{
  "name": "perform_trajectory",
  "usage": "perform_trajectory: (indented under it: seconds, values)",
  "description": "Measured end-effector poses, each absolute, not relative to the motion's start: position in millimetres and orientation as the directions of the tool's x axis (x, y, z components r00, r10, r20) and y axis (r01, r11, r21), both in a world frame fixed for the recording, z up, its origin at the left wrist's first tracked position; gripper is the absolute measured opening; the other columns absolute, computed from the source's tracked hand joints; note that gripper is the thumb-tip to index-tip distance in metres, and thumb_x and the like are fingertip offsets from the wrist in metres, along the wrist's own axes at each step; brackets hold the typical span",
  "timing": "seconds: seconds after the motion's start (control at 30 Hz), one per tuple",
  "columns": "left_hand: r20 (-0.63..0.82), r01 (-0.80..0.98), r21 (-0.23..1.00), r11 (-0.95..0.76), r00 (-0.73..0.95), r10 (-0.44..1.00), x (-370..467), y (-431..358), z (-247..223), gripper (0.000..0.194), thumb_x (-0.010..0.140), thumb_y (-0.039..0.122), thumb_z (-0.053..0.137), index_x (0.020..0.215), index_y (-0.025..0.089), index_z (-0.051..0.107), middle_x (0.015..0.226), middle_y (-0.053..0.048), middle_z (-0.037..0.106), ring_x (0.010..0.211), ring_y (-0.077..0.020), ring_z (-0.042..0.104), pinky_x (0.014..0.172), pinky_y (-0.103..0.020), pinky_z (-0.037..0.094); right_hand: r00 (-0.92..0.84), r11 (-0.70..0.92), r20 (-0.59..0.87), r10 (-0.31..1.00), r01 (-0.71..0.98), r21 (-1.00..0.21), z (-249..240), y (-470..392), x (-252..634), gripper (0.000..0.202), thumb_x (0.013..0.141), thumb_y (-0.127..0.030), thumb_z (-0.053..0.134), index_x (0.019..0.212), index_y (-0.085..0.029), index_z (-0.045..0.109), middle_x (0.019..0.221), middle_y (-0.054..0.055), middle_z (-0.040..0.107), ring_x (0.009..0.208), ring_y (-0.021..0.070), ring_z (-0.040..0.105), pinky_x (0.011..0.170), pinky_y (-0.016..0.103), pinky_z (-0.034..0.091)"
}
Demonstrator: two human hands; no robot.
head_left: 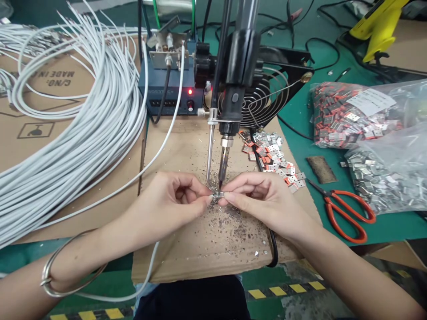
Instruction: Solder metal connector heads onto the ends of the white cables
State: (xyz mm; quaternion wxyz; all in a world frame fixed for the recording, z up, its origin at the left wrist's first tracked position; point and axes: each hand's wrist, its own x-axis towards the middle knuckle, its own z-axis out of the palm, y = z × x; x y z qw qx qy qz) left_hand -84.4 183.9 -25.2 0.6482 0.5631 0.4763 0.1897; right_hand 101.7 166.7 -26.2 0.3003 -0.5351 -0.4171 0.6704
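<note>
A: The hands came first in the check. How did they stand?

B: The right hand (267, 200) was closed in a thumb-and-finger pinch on a small metal connector (221, 194), apparently a USB plug. The left hand (178, 195) was also pinched shut, at the connector's left end. A white cable (151, 266) ran up behind the left wrist; whether its end lay in that pinch could not be told.

A: Location of the connector?

B: Between both sets of fingertips, directly below the soldering iron (233, 102) and beside the solder feed tube (211, 146), above the cardboard sheet (173, 151). Contact with the iron's tip could not be confirmed.

A: Step in hand?

B: In my judgement, soldering at the connector. Loose USB plugs (271, 151) lay to the right, a white cable bundle (110, 120) to the left.

A: Requirement for the next move?

B: Judged from the position, a steady grip, the joint square to the tip, and fingertips kept off the hot metal. The red-handled snips (350, 209) lay on the green desk (302, 149), out of use.
</note>
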Motion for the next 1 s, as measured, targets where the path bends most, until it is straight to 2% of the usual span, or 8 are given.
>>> perform_trajectory:
  seconds: [0.27,0.43,0.63,0.8,1.0]
  values:
    - [-0.402,0.303,0.909,0.286,0.46,0.792,-82.4,185.8,-25.0,0.008,0.071,0.016,0.064,0.066,0.01,0.068,0.05,0.004,0.051,0.048,-0.0038,0.042,0.042,-0.012,0.033,-0.256,-0.455,-0.442,0.86,0.009,-0.89,-28.4,167.9,103.1,0.014,0.058,-0.008,0.076,0.069,-0.012,0.069,0.065,0.002,0.071,0.055,0.0065,0.063,0.047,0.012,0.045]
    - [-0.428,0.29,0.9,0.326,0.447,0.785,-82.8,186.4,-23.6,0.008,0.069,0.014,0.064,0.064,0.01,0.068,0.048,0.006,0.05,0.046,-0.0028,0.04,0.041,-0.01,0.033,-0.271,-0.434,-0.429,0.862,0.044,-0.9,-28.8,168.1,104.2,0.008,0.068,-0.018,0.073,0.072,-0.013,0.069,0.067,0.003,0.071,0.058,0.0074,0.065,0.049,0.013,0.047]
    - [-0.441,0.254,0.897,0.362,0.44,0.782,-82.4,186.0,-20.9,0.006,0.068,0.011,0.064,0.063,0.01,0.068,0.047,0.006,0.05,0.045,-0.0018,0.041,0.041,-0.009,0.033,-0.296,-0.421,-0.403,0.866,0.003,-0.907,-30.7,167.5,107.2,0.007,0.07,-0.019,0.072,0.074,-0.014,0.069,0.068,0.002,0.071,0.06,0.0068,0.066,0.052,0.012,0.048]
    - [-0.463,0.269,0.885,0.38,0.433,0.773,-81.4,188.1,-20.9,0.006,0.067,0.01,0.064,0.062,0.01,0.067,0.046,0.007,0.049,0.044,-0.0014,0.04,0.039,-0.008,0.032,-0.275,-0.444,-0.431,0.859,0.018,-0.896,-30.0,168.3,104.8,0.007,0.068,-0.018,0.072,0.072,-0.013,0.068,0.067,0.003,0.071,0.059,0.0071,0.066,0.05,0.012,0.048]
    - [-0.458,0.294,0.887,0.356,0.453,0.765,-84.6,188.6,-25.3,0.004,0.068,0.013,0.065,0.064,0.011,0.067,0.048,0.006,0.052,0.045,-0.0023,0.042,0.04,-0.009,0.033,-0.234,-0.464,-0.459,0.857,0.04,-0.885,-29.1,168.8,100.9,0.012,0.06,-0.015,0.076,0.068,-0.012,0.068,0.064,0.003,0.07,0.056,0.0081,0.065,0.048,0.013,0.048]
